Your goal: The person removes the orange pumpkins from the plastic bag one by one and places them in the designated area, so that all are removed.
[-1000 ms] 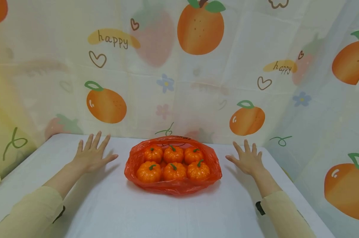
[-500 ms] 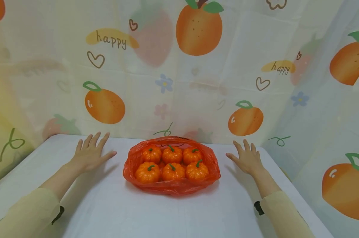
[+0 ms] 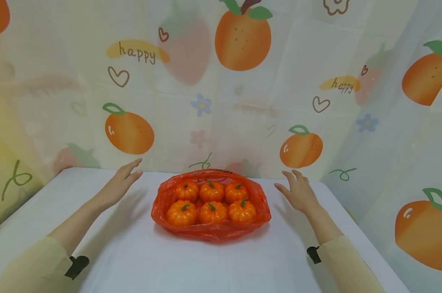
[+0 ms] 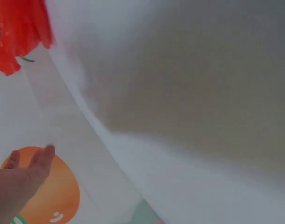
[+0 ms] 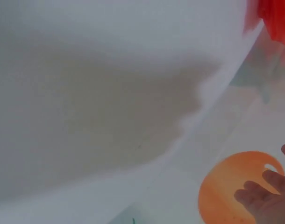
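A red plastic bag [image 3: 211,235] lies with its mouth wide on the white table, its rim spread round several small orange pumpkins [image 3: 182,213] with green stems. They sit in two rows inside it. To the left of the bag my left hand [image 3: 117,186] hovers above the table, turned with its thumb side toward the bag and holding nothing. My right hand [image 3: 299,193] hovers on the other side, fingers relaxed and thumb toward the bag, also without anything in it. Neither hand touches the bag. Each wrist view catches a corner of the red bag [image 4: 21,32] and part of the hand.
The white table [image 3: 206,268] ends at a hanging curtain [image 3: 239,110] printed with oranges and the word happy. A side of the curtain runs along the table's right edge. Dark straps [image 3: 77,266] show at both sleeve cuffs.
My left hand has rotated from palm down to thumb side up. The right hand has turned slightly inward, its fingers closer together. The bag and pumpkins stay in place.
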